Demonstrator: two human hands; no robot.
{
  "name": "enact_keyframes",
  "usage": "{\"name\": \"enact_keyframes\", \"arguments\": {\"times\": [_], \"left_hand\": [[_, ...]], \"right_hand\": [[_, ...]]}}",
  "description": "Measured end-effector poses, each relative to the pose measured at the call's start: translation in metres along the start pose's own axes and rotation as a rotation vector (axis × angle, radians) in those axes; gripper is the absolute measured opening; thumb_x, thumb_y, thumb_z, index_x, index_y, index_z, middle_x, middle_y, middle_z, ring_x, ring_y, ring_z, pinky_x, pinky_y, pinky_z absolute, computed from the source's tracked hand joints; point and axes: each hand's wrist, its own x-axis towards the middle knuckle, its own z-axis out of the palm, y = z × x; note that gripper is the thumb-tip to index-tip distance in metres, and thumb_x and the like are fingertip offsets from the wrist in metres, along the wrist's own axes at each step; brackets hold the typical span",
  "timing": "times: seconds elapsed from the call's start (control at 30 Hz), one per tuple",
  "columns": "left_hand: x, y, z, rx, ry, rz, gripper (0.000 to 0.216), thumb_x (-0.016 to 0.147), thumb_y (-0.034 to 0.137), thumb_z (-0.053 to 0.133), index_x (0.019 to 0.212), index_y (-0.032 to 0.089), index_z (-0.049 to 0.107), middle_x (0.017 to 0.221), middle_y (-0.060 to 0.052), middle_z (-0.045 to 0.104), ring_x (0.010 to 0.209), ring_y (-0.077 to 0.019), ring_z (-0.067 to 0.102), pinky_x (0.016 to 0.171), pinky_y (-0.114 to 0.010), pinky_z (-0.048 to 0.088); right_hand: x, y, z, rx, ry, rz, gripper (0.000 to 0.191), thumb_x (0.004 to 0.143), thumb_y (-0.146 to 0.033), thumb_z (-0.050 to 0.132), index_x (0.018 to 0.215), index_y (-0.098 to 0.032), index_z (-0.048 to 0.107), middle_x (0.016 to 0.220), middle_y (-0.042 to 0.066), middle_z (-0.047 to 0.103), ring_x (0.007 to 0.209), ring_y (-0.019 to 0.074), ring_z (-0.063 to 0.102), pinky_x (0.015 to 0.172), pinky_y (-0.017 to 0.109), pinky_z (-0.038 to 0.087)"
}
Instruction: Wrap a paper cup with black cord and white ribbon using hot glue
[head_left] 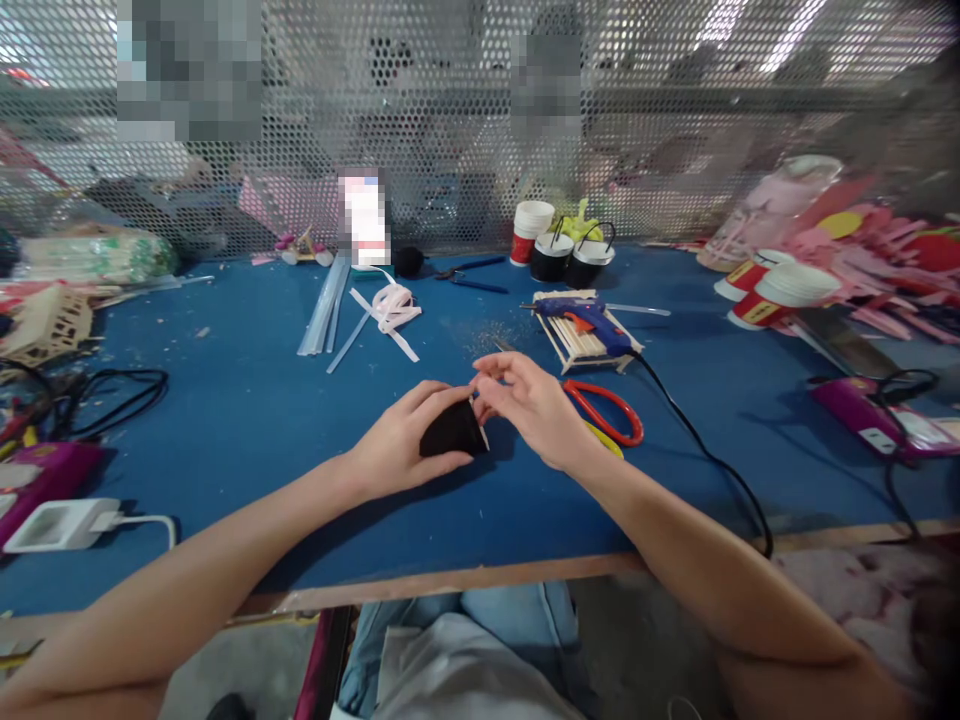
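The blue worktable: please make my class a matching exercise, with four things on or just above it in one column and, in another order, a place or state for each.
Column 1
1. Nearest black cup
2. Glue gun
3. Pale ribbon
4. Pliers

Column 2
A. Lying with its blue handles spread apart
B. Held in the left hand
C. Resting on a small rack of sticks
D. Lying in loose loops

Right pairs: 1-B; 2-C; 3-D; 4-A
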Motion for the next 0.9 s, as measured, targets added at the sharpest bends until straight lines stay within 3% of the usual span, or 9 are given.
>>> {"name": "enact_keyframes", "arguments": {"times": [0.1, 0.27, 0.57, 0.83, 0.9], "left_hand": [[0.000, 0.000, 0.000, 0.008, 0.033, -0.032, 0.059, 0.080, 0.037, 0.062, 0.130, 0.020, 0.037, 0.119, -0.012, 0.050, 0.110, -0.0242, 0.050, 0.094, -0.042, 0.046], [-0.001, 0.000, 0.001, 0.015, 0.081, -0.066, 0.060, 0.080, 0.035, 0.062, 0.132, 0.021, 0.035, 0.121, -0.011, 0.049, 0.114, -0.0233, 0.048, 0.097, -0.041, 0.044], [-0.001, -0.004, 0.001, 0.045, 0.064, -0.087, 0.079, 0.075, 0.040, 0.066, 0.139, 0.022, 0.023, 0.126, -0.014, 0.048, 0.114, -0.0264, 0.049, 0.094, -0.044, 0.044], [-0.002, -0.004, 0.004, 0.070, 0.026, -0.141, 0.079, 0.076, 0.038, 0.064, 0.140, 0.020, 0.020, 0.121, -0.014, 0.050, 0.106, -0.0263, 0.053, 0.085, -0.041, 0.050], [-0.003, -0.002, 0.005, 0.090, 0.022, -0.128, 0.080, 0.076, 0.038, 0.064, 0.140, 0.020, 0.019, 0.122, -0.014, 0.049, 0.108, -0.0269, 0.052, 0.086, -0.041, 0.049]], "right_hand": [[0.001, -0.005, -0.004, -0.152, 0.003, -0.025, 0.028, 0.086, -0.044, 0.049, 0.085, -0.016, 0.055, 0.075, 0.003, 0.060, 0.069, 0.0133, 0.060, 0.067, 0.029, 0.049], [-0.003, -0.012, -0.003, -0.462, -0.170, -0.017, 0.017, 0.080, -0.033, 0.059, 0.078, -0.016, 0.060, 0.075, 0.001, 0.060, 0.069, 0.0126, 0.053, 0.066, 0.027, 0.043], [-0.007, -0.011, -0.001, -0.518, -0.200, -0.127, 0.019, 0.080, -0.024, 0.058, 0.064, -0.018, 0.050, 0.068, -0.002, 0.052, 0.065, 0.0106, 0.049, 0.064, 0.025, 0.039], [-0.007, -0.010, -0.001, -0.583, -0.213, -0.081, 0.022, 0.075, -0.038, 0.066, 0.079, -0.019, 0.057, 0.080, 0.002, 0.058, 0.074, 0.0145, 0.052, 0.070, 0.029, 0.040], [-0.007, -0.009, 0.001, -0.573, -0.190, -0.077, 0.019, 0.078, -0.036, 0.062, 0.075, -0.019, 0.055, 0.077, 0.001, 0.057, 0.072, 0.0136, 0.051, 0.068, 0.028, 0.040]]}}
